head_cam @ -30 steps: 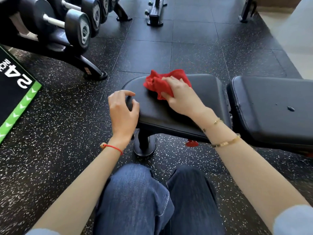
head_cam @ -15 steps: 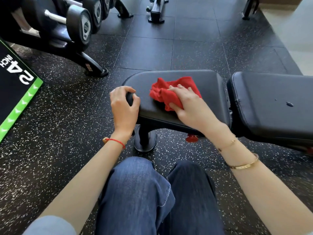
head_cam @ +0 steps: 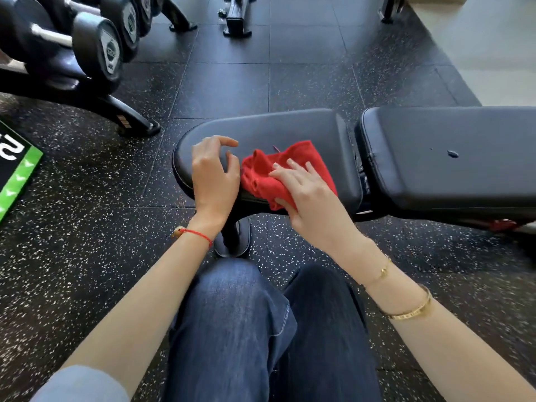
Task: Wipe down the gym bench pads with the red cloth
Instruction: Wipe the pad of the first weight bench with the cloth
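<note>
- two black pads make up the counter: the seat pad (head_cam: 290, 126), rounded at its left end, and the back pad (head_cam: 449, 158) just right of the seat pad, a narrow gap between them.
- the red cloth (head_cam: 278, 169) lies crumpled on the near half of the seat pad, one fold hanging over its near edge.
- the right hand (head_cam: 307, 192) presses flat on the cloth, fingers spread, not closed around it.
- the left hand (head_cam: 213, 175) sits on the seat pad's left end, just beside the cloth, fingers loosely curled and apart, gripping nothing.
- the hands and cloth hide most of the seat pad's near edge; a small dark mark (head_cam: 453, 153) shows on the back pad.
- a dumbbell rack (head_cam: 95, 53) stands well left of and beyond the seat pad; a green-edged box (head_cam: 20, 175) lies far to its left.
- denim-clad knees (head_cam: 240, 314) are in front of the seat pad, above a black speckled rubber floor (head_cam: 87, 227).
</note>
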Demonstrator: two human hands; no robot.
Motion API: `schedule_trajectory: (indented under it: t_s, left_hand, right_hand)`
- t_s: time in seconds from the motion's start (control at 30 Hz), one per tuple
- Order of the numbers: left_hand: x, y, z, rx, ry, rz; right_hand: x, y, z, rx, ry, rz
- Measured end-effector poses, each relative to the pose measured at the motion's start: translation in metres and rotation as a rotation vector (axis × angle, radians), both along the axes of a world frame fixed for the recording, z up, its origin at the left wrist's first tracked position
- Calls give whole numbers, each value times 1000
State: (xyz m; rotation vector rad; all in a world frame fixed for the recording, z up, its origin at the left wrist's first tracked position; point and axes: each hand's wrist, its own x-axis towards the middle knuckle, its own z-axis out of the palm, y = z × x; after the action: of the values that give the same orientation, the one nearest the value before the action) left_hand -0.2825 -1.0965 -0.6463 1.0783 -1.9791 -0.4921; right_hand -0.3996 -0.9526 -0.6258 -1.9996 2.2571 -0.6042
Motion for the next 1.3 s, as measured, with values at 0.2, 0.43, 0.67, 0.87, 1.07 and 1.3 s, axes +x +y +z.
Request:
schedule_trajectory:
  t_s: [0.2,0.43,0.67,0.87,1.07,1.3]
  left_hand:
    - [-27,24,12,-14,-31,-181]
    - [-59,51,21,-27,-63,-300]
    - [-101,81,22,-28,-93,-397]
    - [-129,95,13,-4,-145,-417]
    - [-154,84,6,15,-157,-367]
    - [-180,72,6,32,-181,-320]
  right_hand:
    - [-22,31,-1,-3,59,-34]
    - [-76,64,8,-79,164,-216]
    - [-137,103,16,-70,175,-360]
    - [-155,102,12,5,-69,-377]
    - [-183,59,13,25,-83,-442]
    - [-220,28,11,6,-98,-468]
